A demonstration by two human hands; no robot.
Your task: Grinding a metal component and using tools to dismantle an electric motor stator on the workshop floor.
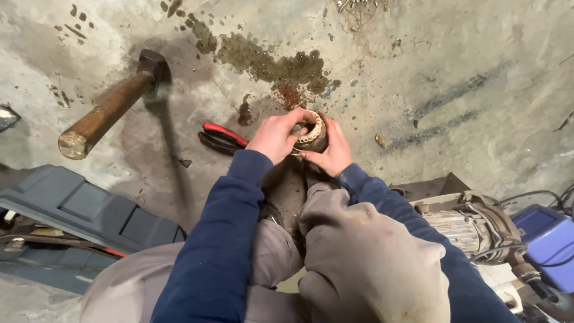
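The person's left hand (276, 136) was wrapped around the near-left side of a small motor stator (312, 133), a dark round body with a ring of pale winding at its open end, fingers curled over the rim. The right hand (330, 151) cupped the same stator from the right and below, fingers closed against its casing, so both hands grasped it together. The stator was held just above the concrete floor (466, 72), in front of the person's knees, its open end tilted up toward the left hand. Just left of the stator, a pair of red-handled pliers (221, 139) lay flat on the floor, close to the left wrist. Farther left of the stator a sledgehammer (110, 107) stood on its dark head with the wooden handle leaning toward the onlooker. Right behind the stator a dark oily stain (269, 63) spread over the concrete, with a patch of reddish grit at its near edge. Well to the right of the stator and nearer the person sat a worn electric motor (472, 224) with cables, and beyond that a blue box (547, 239). Down to the left of the stator lay a grey plastic casing (78, 209).
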